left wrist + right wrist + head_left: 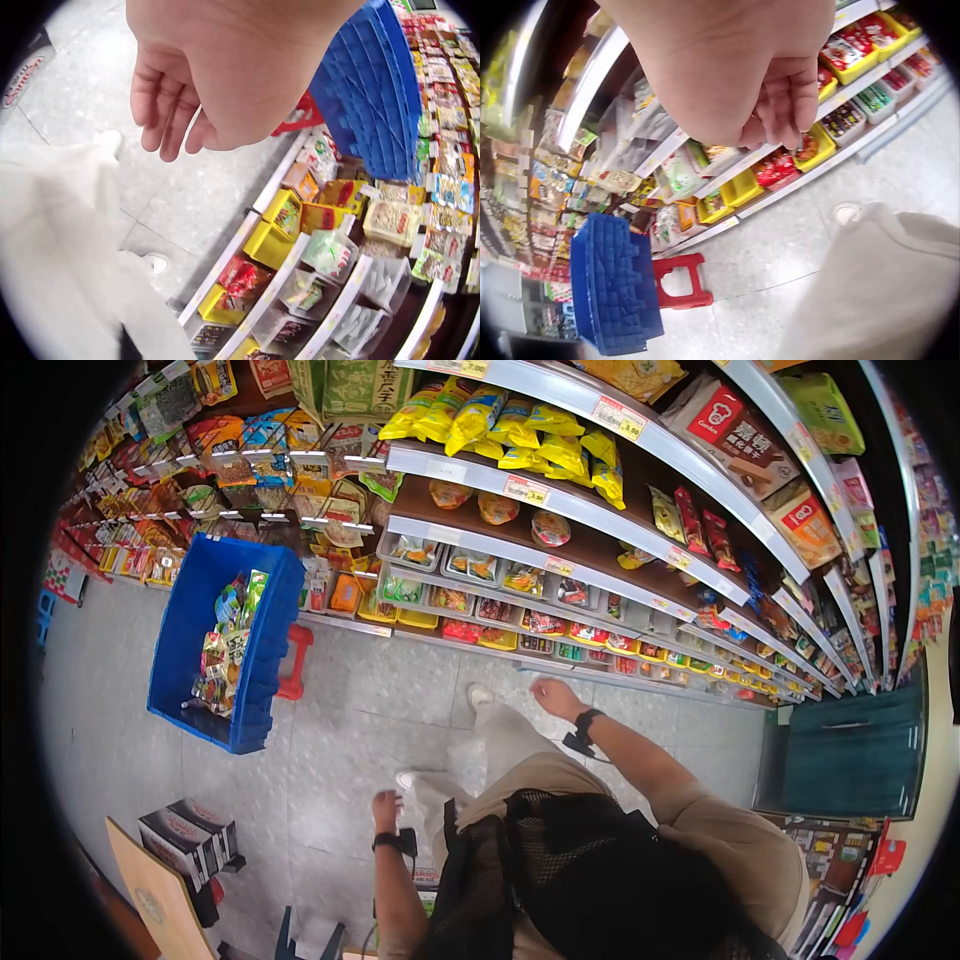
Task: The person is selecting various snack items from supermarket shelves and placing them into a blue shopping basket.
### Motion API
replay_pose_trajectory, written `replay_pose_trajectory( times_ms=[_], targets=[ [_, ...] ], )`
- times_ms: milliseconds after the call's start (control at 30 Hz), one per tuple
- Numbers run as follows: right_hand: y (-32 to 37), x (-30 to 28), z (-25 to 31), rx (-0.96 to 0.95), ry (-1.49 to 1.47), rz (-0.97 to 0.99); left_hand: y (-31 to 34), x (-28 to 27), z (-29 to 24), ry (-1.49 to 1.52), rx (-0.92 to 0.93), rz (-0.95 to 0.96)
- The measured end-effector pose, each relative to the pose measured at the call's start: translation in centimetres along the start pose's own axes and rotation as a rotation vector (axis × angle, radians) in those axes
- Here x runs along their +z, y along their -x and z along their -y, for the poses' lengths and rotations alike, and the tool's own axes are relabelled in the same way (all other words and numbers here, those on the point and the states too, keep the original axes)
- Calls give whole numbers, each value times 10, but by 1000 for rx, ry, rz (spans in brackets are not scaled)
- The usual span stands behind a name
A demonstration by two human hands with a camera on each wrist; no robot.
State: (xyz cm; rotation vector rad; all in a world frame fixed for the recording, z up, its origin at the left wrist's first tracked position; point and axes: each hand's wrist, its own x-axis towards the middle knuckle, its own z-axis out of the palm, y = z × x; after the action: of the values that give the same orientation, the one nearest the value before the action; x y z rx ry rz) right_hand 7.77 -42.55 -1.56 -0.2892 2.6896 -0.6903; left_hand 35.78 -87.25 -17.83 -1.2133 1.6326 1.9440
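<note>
Left hand (225,75) and right hand (735,67) both hang loose and empty, so imo get close to the blue bin (260,660) near the shelves (470,474) before reaching for its packets (222,660)

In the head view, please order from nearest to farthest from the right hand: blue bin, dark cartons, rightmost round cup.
1. Rightmost round cup: on the shelf ahead of the right hand.
2. Blue bin: to the left.
3. Dark cartons: at the view's lower left.
</note>
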Motion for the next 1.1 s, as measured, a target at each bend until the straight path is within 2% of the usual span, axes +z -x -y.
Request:
replay_pose_trajectory(
  times_ms=[100,133,200,367,400,433,533,567,600,633,733,767,800,833,933,1033,1100],
  targets=[
    [-65,-50,35,-195,-64,-124,-43,67,-67,-107,196,23],
    [-93,-59,42,-234,-101,-154,-51,93,-100,-125,202,57],
    [-144,-77,56,-347,-124,-87,-46,152,-173,-105,236,79],
    [-216,-84,78,-214,-27,153,-43,307,-325,94,221,144],
    [-227,-86,75,-191,-22,200,-55,335,-345,121,291,131],
    [-228,-84,69,-287,4,168,-66,358,-360,154,358,120],
    [-226,-90,64,-342,-30,158,-119,413,-380,138,315,-77],
    [-217,-104,74,-305,46,192,-124,425,-380,134,358,-156],
    [-211,-111,74,-385,24,180,-128,435,-381,128,404,-237],
    [-207,-115,73,-467,1,169,-131,440,-381,121,451,-322],
    [-180,-123,74,-608,-206,99,-130,419,-361,23,442,-201],
    [-168,-134,79,-636,-264,85,-78,411,-382,244,395,-60],
    [-154,-144,82,-665,-323,78,-43,397,-387,267,387,-23],
    [-144,-151,80,-668,-351,150,-17,381,-390,291,387,10],
    [-130,-135,69,-502,-533,286,34,320,-368,299,382,11],
    [-121,-114,106,-159,-757,554,96,259,-347,283,375,-120],
    [-111,-102,159,-119,-919,708,127,222,-329,344,396,-181]
  ],
)
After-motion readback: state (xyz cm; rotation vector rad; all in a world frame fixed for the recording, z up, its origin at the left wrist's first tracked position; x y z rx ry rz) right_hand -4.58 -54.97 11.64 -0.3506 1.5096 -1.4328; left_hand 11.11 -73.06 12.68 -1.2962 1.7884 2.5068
